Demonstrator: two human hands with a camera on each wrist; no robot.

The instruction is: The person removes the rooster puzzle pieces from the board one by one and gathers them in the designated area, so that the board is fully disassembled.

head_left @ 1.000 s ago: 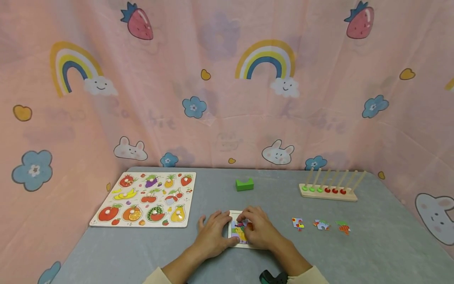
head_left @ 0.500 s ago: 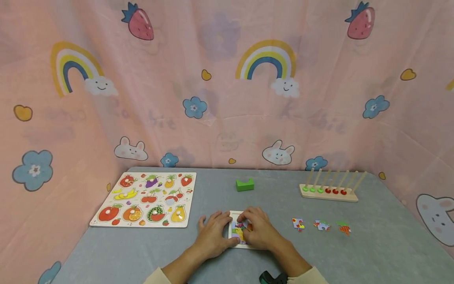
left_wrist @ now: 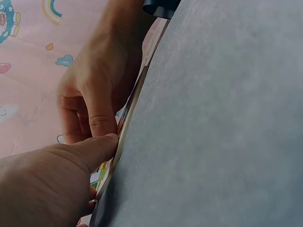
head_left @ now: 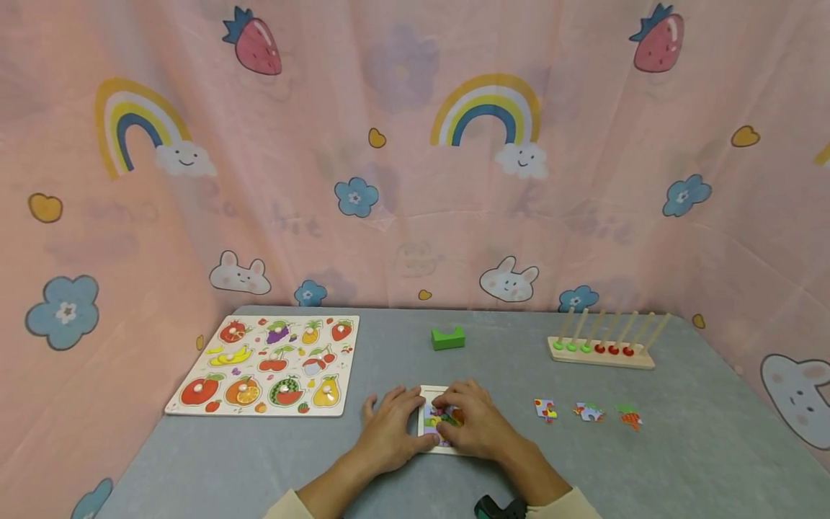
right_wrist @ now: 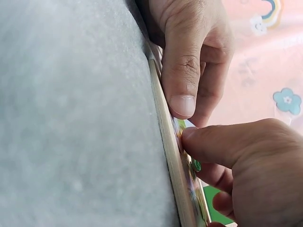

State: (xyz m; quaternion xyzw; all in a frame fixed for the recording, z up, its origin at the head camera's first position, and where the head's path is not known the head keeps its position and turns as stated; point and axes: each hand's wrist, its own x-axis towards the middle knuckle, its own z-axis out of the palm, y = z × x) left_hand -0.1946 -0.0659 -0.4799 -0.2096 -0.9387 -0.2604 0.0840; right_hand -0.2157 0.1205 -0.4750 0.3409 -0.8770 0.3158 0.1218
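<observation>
So the small wooden-framed jigsaw tray (head_left: 431, 390) is gripped at its left side by the left hand (head_left: 391, 431): the near rim is covered by the thumb, the far left corner by the fingertips. Pretty snug, and it lies flat, right between the two hands. The picture inside (purple, yellow and green bits) is partly covered by the right hand (head_left: 478, 425), whose fingers are bent and whose thumb is set down on the puzzle. Whether a piece is actually being pinched there can't be told, since the spot is hidden by the fingers.

Just behind the hands, a cream sleeve is worn on each arm, and a black object (head_left: 499, 507) can be seen by the right cuff.

To the right of the right hand, three loose pieces are laid out in a row: a red-and-yellow piece (head_left: 545, 409), a pale blue piece (head_left: 588, 411) and an orange-striped piece (head_left: 629, 417). Beyond those, a wooden peg rack (head_left: 599, 358) is loaded with green and red beads. Straight ahead of the hands, a notched green block (head_left: 448, 342) is placed. Left of the left hand, a fruit knob puzzle (head_left: 318, 413) is set down. All of it is supported by a grey-covered table (head_left: 402, 490), backed by a pink rainbow-and-bunny curtain (head_left: 415, 238).
</observation>
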